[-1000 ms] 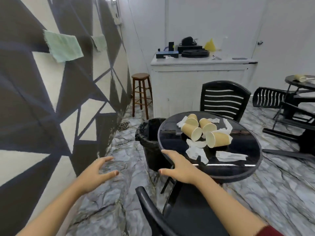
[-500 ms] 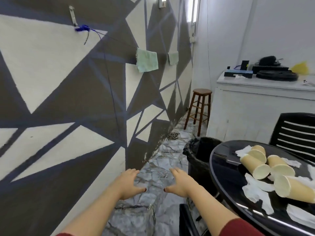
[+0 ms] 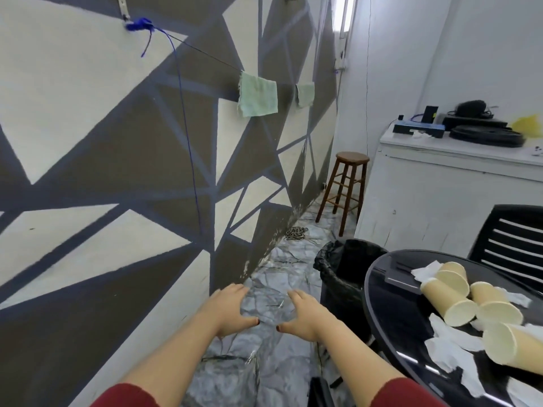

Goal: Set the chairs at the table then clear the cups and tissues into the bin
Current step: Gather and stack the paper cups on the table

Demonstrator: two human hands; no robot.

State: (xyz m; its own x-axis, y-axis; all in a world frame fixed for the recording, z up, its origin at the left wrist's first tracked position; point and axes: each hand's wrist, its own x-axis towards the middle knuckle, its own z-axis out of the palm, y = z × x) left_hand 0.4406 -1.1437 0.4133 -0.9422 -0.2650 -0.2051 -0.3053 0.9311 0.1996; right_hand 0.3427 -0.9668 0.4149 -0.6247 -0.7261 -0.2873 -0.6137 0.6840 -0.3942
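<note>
Four cups (image 3: 458,301), two empty hands (image 3: 230,309)

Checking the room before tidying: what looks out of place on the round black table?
Four tan paper cups lie tipped on their sides on the round black table, among crumpled white tissues. None stands upright.

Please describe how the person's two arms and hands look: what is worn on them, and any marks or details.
Both forearms are bare, with dark red sleeves at the bottom edge of the picture. The left hand and right hand wear no gloves; each thumbnail has dark red polish. No watch, ring or bracelet shows.
</note>
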